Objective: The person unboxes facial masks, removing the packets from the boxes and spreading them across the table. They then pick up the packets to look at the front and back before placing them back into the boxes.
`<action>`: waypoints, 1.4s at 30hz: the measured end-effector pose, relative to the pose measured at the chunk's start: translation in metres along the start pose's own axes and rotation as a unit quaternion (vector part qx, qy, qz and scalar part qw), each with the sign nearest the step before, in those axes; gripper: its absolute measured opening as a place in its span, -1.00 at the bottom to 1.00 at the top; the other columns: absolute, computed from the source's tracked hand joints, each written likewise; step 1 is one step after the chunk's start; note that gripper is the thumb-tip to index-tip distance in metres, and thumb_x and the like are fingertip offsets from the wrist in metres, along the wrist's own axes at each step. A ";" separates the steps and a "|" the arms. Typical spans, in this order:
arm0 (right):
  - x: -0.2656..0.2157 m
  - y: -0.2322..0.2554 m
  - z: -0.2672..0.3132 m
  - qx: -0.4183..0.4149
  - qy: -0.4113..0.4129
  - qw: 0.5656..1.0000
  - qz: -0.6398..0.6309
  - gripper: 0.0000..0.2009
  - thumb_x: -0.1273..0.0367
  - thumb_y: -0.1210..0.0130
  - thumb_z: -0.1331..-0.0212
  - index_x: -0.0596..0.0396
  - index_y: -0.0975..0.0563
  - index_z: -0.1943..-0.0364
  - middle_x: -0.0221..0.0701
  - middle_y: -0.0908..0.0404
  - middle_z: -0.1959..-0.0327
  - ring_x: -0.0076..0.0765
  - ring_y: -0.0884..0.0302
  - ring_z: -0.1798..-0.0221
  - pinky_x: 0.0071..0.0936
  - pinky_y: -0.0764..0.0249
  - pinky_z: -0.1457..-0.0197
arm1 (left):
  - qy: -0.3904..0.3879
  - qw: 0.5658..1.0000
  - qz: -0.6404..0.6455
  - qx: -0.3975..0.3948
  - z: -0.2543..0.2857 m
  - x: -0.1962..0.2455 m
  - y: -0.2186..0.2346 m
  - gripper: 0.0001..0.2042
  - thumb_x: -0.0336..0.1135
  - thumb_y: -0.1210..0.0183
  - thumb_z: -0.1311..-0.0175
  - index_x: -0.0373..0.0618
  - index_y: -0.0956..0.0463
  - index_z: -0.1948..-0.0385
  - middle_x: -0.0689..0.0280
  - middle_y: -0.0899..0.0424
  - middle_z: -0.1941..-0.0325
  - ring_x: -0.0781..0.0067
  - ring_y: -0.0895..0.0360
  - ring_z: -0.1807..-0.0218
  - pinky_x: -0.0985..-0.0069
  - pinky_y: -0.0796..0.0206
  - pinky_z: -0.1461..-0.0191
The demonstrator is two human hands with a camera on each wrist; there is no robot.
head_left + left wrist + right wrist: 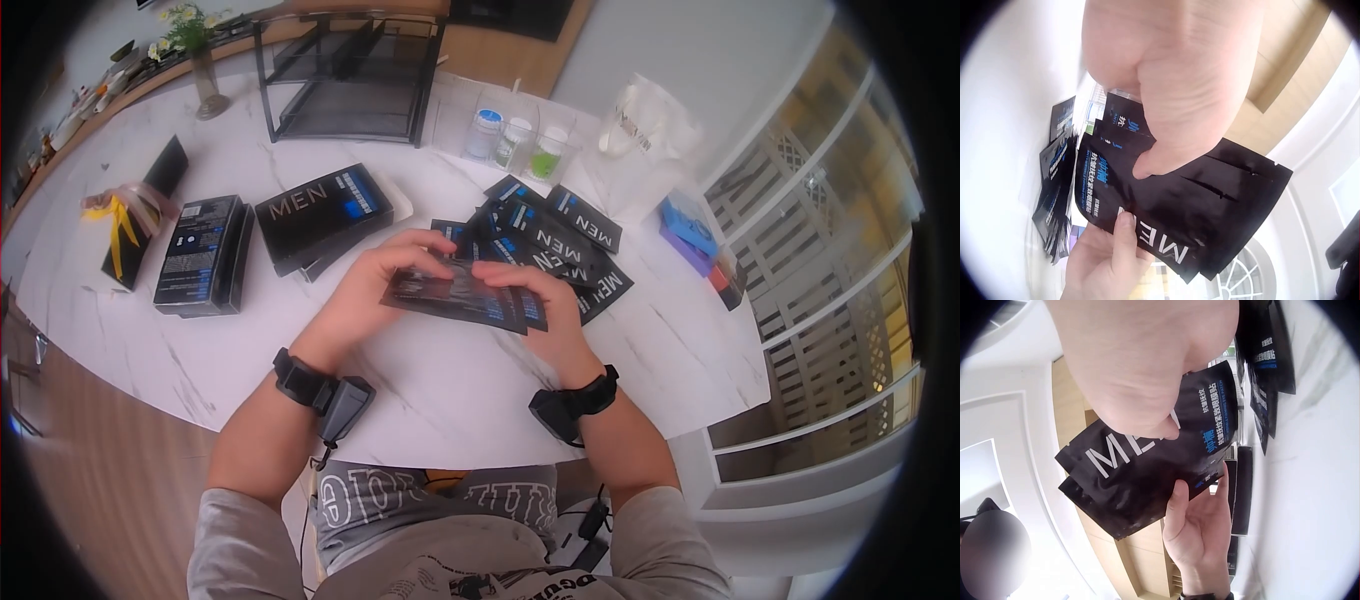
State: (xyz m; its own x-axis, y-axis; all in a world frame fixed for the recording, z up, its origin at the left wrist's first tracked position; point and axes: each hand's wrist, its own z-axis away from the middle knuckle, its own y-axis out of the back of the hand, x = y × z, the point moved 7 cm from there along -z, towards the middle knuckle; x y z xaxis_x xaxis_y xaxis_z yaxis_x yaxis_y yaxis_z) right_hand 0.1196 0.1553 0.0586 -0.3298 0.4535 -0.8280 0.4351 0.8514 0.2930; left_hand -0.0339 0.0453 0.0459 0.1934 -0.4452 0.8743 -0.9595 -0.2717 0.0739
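Both hands hold a small fanned stack of black eye patch sachets (450,300) above the near side of the white table. My left hand (360,290) grips one end, its thumb lying on a sachet face in the left wrist view. At the other end, my right hand (555,325) pinches the stack with thumb and fingers. White "MEN" lettering and blue print show on the held sachets (1135,494) in the right wrist view. Just beyond the hands lies a loose, overlapping pile of similar sachets (560,240).
Left of the pile are a black "MEN" box (320,210), another black box (195,255) and a dark ribboned box (150,210). A black rack (345,105), lidded bottles (485,138) and a white bag (650,120) stand farther back. Blue and purple packs (690,230) lie right.
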 end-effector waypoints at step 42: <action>0.042 0.007 0.002 0.141 -0.181 0.957 -0.179 -0.69 0.46 -0.12 -0.33 0.22 -0.46 -0.12 -0.37 -0.57 -0.08 -0.56 -0.49 -0.09 -0.53 -0.46 -0.17 | 0.198 0.955 0.194 0.105 0.008 -0.029 -0.010 -0.75 -0.52 -0.09 -0.38 -0.30 -0.49 -0.05 0.26 -0.66 0.00 0.52 -0.59 0.01 0.53 -0.43 -0.12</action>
State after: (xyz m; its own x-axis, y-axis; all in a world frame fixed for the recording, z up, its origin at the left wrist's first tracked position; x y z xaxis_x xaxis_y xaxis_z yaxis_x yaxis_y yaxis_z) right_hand 0.1106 0.1801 0.0251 -0.2099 -0.0192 -0.9775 0.5741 0.8069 -0.1391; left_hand -0.0278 0.0539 0.0158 -0.3001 -0.2000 0.9327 -0.8734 -0.3355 -0.3530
